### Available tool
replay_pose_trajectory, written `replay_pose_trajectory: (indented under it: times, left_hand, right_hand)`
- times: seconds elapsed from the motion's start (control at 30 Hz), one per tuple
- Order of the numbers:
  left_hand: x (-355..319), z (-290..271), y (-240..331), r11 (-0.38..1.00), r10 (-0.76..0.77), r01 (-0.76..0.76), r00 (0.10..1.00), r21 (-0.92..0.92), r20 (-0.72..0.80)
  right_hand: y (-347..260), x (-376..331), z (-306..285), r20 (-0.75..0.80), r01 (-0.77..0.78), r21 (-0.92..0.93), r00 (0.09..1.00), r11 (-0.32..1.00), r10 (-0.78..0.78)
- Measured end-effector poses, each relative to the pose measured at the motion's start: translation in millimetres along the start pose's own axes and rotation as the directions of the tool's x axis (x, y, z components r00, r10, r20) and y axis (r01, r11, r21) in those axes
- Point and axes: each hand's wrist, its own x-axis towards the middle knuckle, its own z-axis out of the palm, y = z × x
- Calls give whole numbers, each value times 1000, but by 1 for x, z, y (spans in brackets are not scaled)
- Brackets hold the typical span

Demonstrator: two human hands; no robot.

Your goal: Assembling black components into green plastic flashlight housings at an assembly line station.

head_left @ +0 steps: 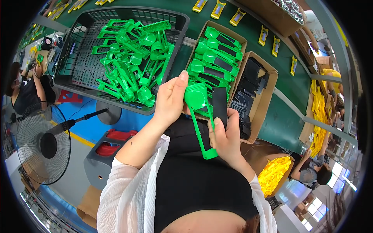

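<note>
**Two hands on one green handle, beside the black basket**

The left hand (169,101) has its grip clenched on the round head of a green plastic handle piece (199,116), thumb up along the edge. The right hand (226,136) grasps a flat black strip (220,102) between thumb and fingers and also steadies the shaft of the green piece, which hangs just right of the black basket (77,62), below its near corner and above the person's dark lap.

The basket stands on the green tabletop (287,101) and holds a tangled heap of loose green handle parts (132,54); they overlap too much to count. Right of the basket, one open cardboard box (237,37) holds about six finished green pieces with black inserts in a row. Further right, a second cardboard box (268,97) holds stacked black strips, too dark to count; the right hand covers its near edge. Seven small yellow items (264,35) lie scattered on the tabletop beyond the boxes.

Left of the basket and lower, one standing fan (42,143) sits on the floor, and one person in black is cut off by the rim. Far right of the basket, yellow parts (274,173) fill a carton.
</note>
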Motion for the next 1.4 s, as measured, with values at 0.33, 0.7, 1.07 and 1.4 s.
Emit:
replay_pose_trajectory:
  times: [0.33, 0.7, 1.07, 1.4]
  left_hand:
    - [2, -18, -14, 982, -89, 98, 994, -160, 65]
    - [12, -32, -5, 994, 98, -112, 933, 21, 347]
    - [14, -20, -17, 475, 447, -756, 648, 450, 617]
    - [4, -3, -66, 719, -212, 403, 903, -567, 372]
  right_hand:
    - [2, 0, 5, 40, 68, -68, 997, 995, -66]
    - [-1, 18, -27, 279, -308, 325, 935, 894, 220]
    - [20, 43, -72, 165, -262, 148, 957, 954, 238]
    - [71, 68, -89, 18, -25, 810, 1000, 586, 19]
